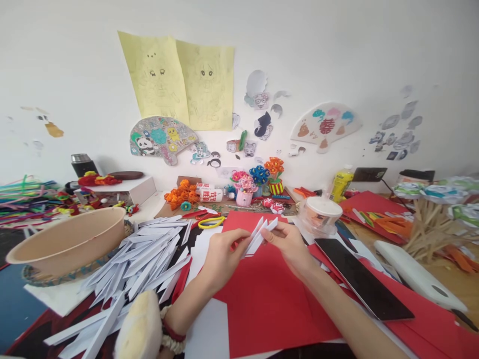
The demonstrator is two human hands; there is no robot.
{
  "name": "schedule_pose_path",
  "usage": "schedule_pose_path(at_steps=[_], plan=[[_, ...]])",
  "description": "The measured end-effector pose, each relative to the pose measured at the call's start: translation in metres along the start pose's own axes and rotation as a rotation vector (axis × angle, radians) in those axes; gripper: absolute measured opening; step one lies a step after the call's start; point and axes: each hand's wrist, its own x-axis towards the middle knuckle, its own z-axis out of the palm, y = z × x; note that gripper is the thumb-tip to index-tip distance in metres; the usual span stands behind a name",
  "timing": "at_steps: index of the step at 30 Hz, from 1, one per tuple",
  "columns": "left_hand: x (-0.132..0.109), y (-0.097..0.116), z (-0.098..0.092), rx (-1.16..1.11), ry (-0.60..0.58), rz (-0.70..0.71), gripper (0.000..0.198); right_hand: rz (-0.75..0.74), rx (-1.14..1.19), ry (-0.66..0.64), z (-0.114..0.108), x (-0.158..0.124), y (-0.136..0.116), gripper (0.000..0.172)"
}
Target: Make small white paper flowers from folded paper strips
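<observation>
Over a red sheet of paper [273, 304], my left hand [226, 254] and my right hand [290, 244] meet around folded white paper strips [257, 240]. The thumb and fingers of my left hand pinch the strips' left side. My right hand grips their right side, its thumb pressed on the paper; its other fingers are partly hidden behind. The strips stand tilted, pointed ends up. Left of my left forearm lies a heap of similar folded white strips [145, 254]. Yellow-handled scissors [211, 222] lie just beyond my left hand.
A beige basin [71, 239] stands at the left. To the right lie a black phone [362, 279], a white oblong device [419, 274] and more red paper. A lidded cup [324, 212], a yellow bottle [341, 183] and craft flowers [259, 180] line the back by the wall.
</observation>
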Motion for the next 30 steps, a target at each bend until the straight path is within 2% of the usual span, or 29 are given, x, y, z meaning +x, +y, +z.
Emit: schedule_pose_path(at_steps=[14,18,23,30], plan=[[0.000,0.002,0.005,-0.195,-0.003,-0.079,0.021,0.011,0.047,0.036,0.003,-0.002,-0.004,0.028],[-0.002,0.000,0.007,-0.129,0.014,-0.051,0.019,-0.004,0.046,0.034,0.005,-0.002,-0.003,0.028],[-0.003,0.001,0.010,-0.045,0.076,-0.023,0.017,-0.029,0.071,0.065,0.007,-0.001,0.001,0.035],[-0.004,0.006,0.010,0.012,0.100,-0.012,0.017,-0.018,0.019,0.092,0.004,-0.001,0.000,0.044]])
